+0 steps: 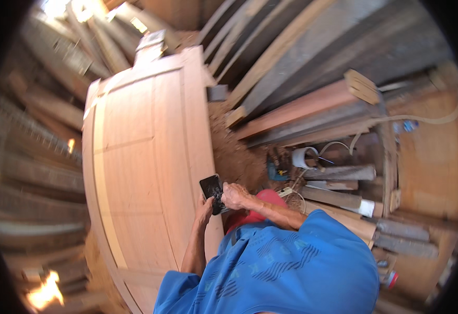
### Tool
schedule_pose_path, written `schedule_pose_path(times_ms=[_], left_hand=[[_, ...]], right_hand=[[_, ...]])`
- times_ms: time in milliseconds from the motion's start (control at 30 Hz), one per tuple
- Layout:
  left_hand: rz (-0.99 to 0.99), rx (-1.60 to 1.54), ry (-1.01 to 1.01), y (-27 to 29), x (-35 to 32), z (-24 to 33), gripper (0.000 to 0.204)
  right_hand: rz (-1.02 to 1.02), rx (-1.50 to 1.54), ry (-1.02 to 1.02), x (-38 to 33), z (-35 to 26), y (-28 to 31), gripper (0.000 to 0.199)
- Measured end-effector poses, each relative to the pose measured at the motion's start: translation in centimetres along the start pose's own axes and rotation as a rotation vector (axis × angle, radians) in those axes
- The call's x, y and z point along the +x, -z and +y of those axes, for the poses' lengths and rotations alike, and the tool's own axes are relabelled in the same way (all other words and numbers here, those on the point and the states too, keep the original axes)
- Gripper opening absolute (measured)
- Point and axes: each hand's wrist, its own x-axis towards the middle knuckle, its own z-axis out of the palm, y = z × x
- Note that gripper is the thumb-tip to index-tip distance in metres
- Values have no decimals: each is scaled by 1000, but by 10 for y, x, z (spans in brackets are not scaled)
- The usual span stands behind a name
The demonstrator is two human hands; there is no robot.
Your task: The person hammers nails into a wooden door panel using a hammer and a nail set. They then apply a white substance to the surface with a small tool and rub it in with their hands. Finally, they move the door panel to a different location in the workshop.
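Note:
A black smartphone is held over the right edge of a large pale wooden door panel, its dark glossy face turned up. My left hand grips the phone at its lower left, with the thumb along its face. At the phone's right side, my right hand is closed against it with curled fingers. The fingers under the phone are hidden.
Long timber boards are stacked at the upper right and along the left. A teal power tool lies on the dirt floor beside a white cylindrical container. Pale cords run across the right side near a plywood sheet.

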Motion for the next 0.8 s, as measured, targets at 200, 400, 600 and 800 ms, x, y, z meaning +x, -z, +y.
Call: schedule_pose_path(times_ms=[200,400,600,800], left_hand=[[-346,-61,-235,-66,39,37,66],[-782,222,-89,-153,34,68,69],[-684,463,-88,-242,61,58,72],[-699,681,-144,-266,115,24,62]], right_hand=[[-129,625,-240,-40,76,27,55],[258,1066,-272,-75,186,-63,37],[578,1797,-518,-171,244,-44,21],[1254,2073,-492,-286,393,3,18]])
